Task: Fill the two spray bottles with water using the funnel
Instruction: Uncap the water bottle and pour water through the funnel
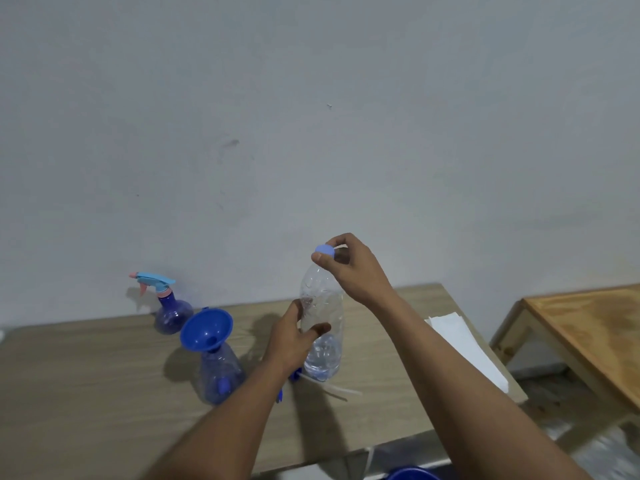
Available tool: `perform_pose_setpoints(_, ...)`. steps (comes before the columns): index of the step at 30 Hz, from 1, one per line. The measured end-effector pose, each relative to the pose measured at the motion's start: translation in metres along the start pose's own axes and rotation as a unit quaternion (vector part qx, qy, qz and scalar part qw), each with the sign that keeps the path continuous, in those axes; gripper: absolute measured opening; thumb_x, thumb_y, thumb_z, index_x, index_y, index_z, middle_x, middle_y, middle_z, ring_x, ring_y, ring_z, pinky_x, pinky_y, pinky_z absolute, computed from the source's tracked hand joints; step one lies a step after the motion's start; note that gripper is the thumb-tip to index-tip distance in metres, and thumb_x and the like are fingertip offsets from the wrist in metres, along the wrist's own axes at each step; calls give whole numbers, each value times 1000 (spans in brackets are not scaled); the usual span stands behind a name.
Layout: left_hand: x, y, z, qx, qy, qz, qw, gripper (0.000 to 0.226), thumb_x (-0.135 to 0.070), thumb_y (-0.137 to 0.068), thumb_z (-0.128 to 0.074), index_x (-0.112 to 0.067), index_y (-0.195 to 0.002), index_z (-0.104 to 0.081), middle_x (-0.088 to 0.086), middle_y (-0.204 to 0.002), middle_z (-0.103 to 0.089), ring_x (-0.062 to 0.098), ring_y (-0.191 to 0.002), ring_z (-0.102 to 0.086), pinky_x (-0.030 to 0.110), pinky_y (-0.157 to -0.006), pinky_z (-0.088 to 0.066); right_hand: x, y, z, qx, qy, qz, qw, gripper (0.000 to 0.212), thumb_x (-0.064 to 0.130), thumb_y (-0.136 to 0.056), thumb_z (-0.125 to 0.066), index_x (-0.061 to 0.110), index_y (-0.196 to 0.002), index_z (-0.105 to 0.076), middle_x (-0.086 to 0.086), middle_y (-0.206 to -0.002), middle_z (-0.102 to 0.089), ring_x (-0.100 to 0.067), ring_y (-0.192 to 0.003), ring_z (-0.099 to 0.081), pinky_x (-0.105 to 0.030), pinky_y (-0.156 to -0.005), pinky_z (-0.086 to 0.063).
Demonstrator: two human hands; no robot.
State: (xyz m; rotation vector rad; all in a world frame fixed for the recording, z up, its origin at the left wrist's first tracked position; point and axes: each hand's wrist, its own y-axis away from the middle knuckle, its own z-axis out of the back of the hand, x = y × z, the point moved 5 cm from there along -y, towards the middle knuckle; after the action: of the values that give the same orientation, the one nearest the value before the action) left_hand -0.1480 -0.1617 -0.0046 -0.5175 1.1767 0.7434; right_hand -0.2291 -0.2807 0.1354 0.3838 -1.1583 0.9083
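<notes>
Left hand (292, 336) grips water bottle (322, 327); right hand (349, 268) pinches cap (325, 250) (blue).

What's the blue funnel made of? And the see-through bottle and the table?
The funnel looks like smooth, glossy blue plastic: even colour, moulded rim. The water bottle looks like thin clear plastic: see-through, ribbed. The table looks like matt wood or wood-print laminate: pale grain lines, I can't tell which.

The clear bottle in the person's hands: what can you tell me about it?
The clear bottle looks like thin see-through plastic, standing about upright with some water low inside. Its light blue cap is pinched by the right hand; the left hand grips its middle. Whether its base rests on the table is unclear.
</notes>
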Motion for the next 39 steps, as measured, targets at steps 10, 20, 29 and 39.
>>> perform_pose_setpoints(10, 1, 1, -2, -5, 2, -1, 1000, 64, -34, -78, -79, -31, -134, -49, -15, -125, -60, 5, -114, -52, 27, -96, -44, 3, 0, 1, 39, 22, 17, 999, 33, 42, -95, -64, 25, -122, -59, 9, -105, -71, -7, -100, -66, -25, -82, -48)
perform_pose_setpoints(20, 3, 1, -2, -12, 1, -8, 1000, 61, -39, -76, -80, -37, -129, -51, -18, -117, -62, 7, -108, -58, 30, -94, -49, 7, -2, 6, 42, 92, 52, 993, 30, 43, -97, -60, 24, -121, -61, 13, -116, -67, -1, -111, -60, -21, -87, -45)
perform_pose_setpoints(29, -5, 6, 0, -26, 8, -23, 999, 53, -27, -78, -80, -27, -126, -57, -15, -110, -68, 5, -102, -65, 17, -82, -48, -14, 6, 21, -69, 32, 61, 995, 27, 39, -102, -55, 22, -122, -63, 15, -114, -66, -6, -108, -62, -25, -94, -50)
perform_pose_setpoints(39, -1, 10, -4, -66, -12, -43, 997, 57, -23, -79, -79, -23, -130, -55, -6, -120, -66, 6, -111, -61, 21, -92, -47, -199, 86, 0, 4, 159, -154, 975, 38, 34, -102, -54, 13, -133, -57, -10, -125, -67, -29, -115, -62, -29, -88, -43)
